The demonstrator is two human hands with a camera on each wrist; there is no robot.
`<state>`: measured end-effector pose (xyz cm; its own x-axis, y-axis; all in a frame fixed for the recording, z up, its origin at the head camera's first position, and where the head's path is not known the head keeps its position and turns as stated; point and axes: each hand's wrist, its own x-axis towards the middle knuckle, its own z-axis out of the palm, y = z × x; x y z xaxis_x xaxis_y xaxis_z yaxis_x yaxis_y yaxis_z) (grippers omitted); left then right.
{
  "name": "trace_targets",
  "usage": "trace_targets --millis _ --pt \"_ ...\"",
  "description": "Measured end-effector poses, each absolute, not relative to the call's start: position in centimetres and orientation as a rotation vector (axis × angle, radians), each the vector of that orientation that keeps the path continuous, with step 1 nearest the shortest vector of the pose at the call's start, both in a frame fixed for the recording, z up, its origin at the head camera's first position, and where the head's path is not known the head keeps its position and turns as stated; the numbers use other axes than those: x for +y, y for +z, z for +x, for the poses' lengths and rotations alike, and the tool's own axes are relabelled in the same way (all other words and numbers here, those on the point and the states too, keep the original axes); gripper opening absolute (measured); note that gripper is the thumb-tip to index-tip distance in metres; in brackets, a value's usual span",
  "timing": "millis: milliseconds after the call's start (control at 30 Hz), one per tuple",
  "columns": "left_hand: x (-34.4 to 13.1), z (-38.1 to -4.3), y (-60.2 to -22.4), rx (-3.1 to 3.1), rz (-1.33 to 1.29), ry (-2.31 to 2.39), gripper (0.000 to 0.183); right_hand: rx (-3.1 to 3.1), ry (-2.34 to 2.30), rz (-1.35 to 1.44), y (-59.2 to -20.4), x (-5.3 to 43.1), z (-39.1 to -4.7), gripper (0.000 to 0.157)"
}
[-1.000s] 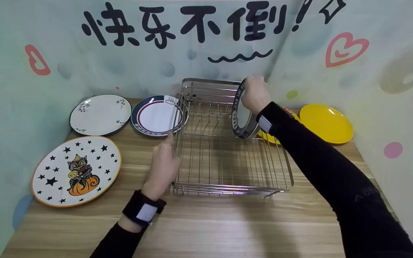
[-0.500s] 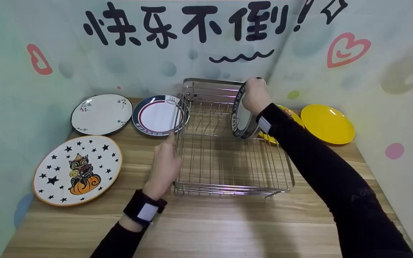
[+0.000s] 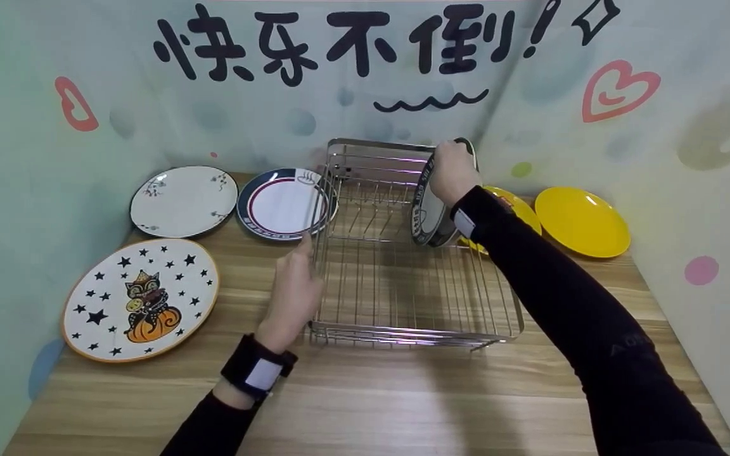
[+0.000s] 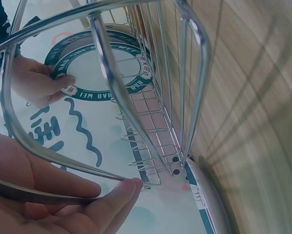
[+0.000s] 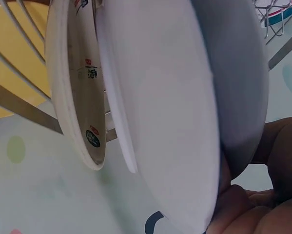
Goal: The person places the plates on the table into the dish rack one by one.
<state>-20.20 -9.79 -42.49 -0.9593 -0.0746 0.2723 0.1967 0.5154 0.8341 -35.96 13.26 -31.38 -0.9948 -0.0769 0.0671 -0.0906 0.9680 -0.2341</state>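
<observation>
In the head view, my right hand (image 3: 455, 172) grips the upper edge of a dark-rimmed white plate (image 3: 427, 212), which stands on edge at the right of the wire dish rack (image 3: 412, 332). The left wrist view shows the gripped plate (image 4: 104, 73) with another dark-rimmed plate just behind it. Seen from the right wrist, my fingers (image 5: 277, 156) hold the rightmost plate (image 5: 238, 87), beside a white plate (image 5: 160, 97) and one with small printed marks (image 5: 77, 97). My left hand (image 3: 292, 291) holds the rack's left side, fingers on its metal rim (image 4: 63, 158).
Left of the rack lie a blue-rimmed plate (image 3: 286, 206), a white floral plate (image 3: 184, 202) and a large star-and-pumpkin plate (image 3: 105, 291). Two yellow plates are at right, one (image 3: 583, 221) fully visible, the other (image 3: 517, 209) partly behind my sleeve. A printed cloth backdrop (image 3: 263, 126) stands behind.
The head view has shifted slightly. My right hand stays on the plate, and more dark rim shows behind that hand. The left hand keeps its place on the rack.
</observation>
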Motion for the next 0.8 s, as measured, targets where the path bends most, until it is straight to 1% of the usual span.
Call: trace_targets --millis 100,333,800 --pt "-9.7 -20.2 -42.5 -2.487 -0.104 -1.411 0.071 -3.006 0.361 0.149 -31.8 13.3 -36.0 0.022" --pt "-9.6 -20.3 -42.5 -2.464 -0.147 -1.354 0.065 -2.891 0.276 0.215 -32.4 13.2 -36.0 0.019" --pt "-9.8 -20.2 -42.6 -2.467 -0.121 -1.415 0.065 -2.777 -0.171 0.352 -31.3 11.6 -33.8 0.017"
